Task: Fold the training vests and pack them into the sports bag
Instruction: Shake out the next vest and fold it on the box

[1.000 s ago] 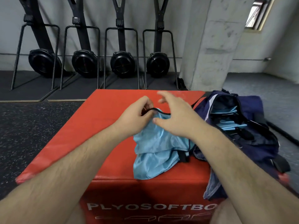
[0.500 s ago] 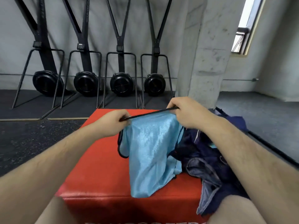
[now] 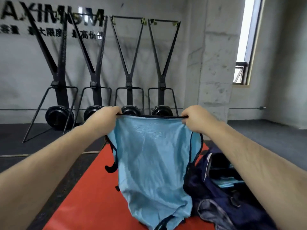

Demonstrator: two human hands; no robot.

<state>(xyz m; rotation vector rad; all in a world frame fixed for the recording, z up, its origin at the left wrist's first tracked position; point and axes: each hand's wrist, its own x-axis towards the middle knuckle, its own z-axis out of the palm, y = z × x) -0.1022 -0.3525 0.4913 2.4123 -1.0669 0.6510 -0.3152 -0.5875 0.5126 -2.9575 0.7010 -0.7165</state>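
Red box [image 3: 86,188] | left hand [image 3: 106,117], right hand [image 3: 194,118] grip vest [image 3: 152,163] (hanging) | sports bag [image 3: 216,193] beside | machines [image 3: 129,63] behind

A sky-blue mesh fabric training vest [image 3: 154,163] is seen edged in black binding. The red padded box [image 3: 86,193] is left plain. A navy fabric sports bag [image 3: 216,196] is marked by a thin white stripe, and pale blue folded vests [image 3: 223,184] are shown inside. Black metal machines [image 3: 127,67] are backed by a grey concrete wall [image 3: 216,63] lettered in black.
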